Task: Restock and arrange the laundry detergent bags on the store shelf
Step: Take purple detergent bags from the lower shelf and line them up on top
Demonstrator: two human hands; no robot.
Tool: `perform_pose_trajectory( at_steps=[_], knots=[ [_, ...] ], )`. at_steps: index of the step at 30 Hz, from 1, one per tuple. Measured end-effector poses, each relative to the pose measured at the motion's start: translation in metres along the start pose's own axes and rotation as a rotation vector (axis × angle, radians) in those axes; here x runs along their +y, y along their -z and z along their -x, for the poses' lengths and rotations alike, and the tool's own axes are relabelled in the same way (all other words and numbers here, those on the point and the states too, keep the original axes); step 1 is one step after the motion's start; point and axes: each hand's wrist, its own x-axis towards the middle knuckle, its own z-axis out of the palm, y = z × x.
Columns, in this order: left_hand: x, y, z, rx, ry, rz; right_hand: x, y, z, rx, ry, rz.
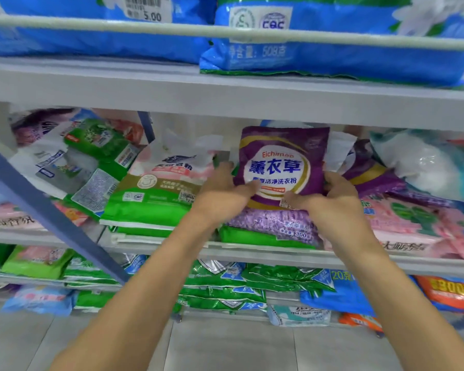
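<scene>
The purple detergent bag [280, 163] is held upright, long axis vertical, gripped at its lower corners by left hand [223, 190] and right hand [332, 199], above the lilac bag [273, 223].

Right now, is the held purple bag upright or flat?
Upright: the purple bag stands face-out, label readable, left hand and right hand gripping its lower corners.

The bare left forearm [150, 277] and bare right forearm [381, 277] rise from the lower edge of the view, converging toward the hands. The left hand [224, 190] grips the lower left edge of an upright purple plastic detergent bag [281, 156], thumb laid across its front. The right hand [332, 199] grips the lower right edge, thumb in front and fingers curled round the side.
</scene>
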Motion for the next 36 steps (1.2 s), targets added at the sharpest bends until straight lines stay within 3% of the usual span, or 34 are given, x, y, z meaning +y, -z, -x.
perform_pose_trajectory(
  at_steps=[6, 10, 13, 19, 23, 29, 36],
  knots=[
    [0.006, 0.022, 0.022, -0.024, 0.074, 0.629, -0.005, -0.002, 0.018, -0.201, -0.156, -0.614],
    [0.007, 0.033, 0.038, -0.164, 0.112, 0.690, -0.005, -0.008, 0.025, -0.289, -0.212, -0.775],
    [0.005, 0.036, 0.054, -0.203, 0.132, 0.691, -0.006, -0.008, 0.032, -0.317, -0.248, -0.781],
    [0.009, 0.036, 0.086, -0.114, 0.075, 0.678, -0.025, -0.001, 0.051, -0.344, -0.307, -0.661],
    [0.027, 0.034, 0.121, -0.096, 0.138, 0.740, -0.038, 0.012, 0.077, -0.317, -0.340, -0.593],
    [0.051, 0.033, 0.179, -0.137, 0.270, 0.782, -0.065, 0.042, 0.140, -0.270, -0.424, -0.627],
    [0.102, 0.023, 0.211, -0.232, 0.194, 0.729, -0.104, 0.098, 0.181, -0.156, -0.368, -0.619]
  ],
)
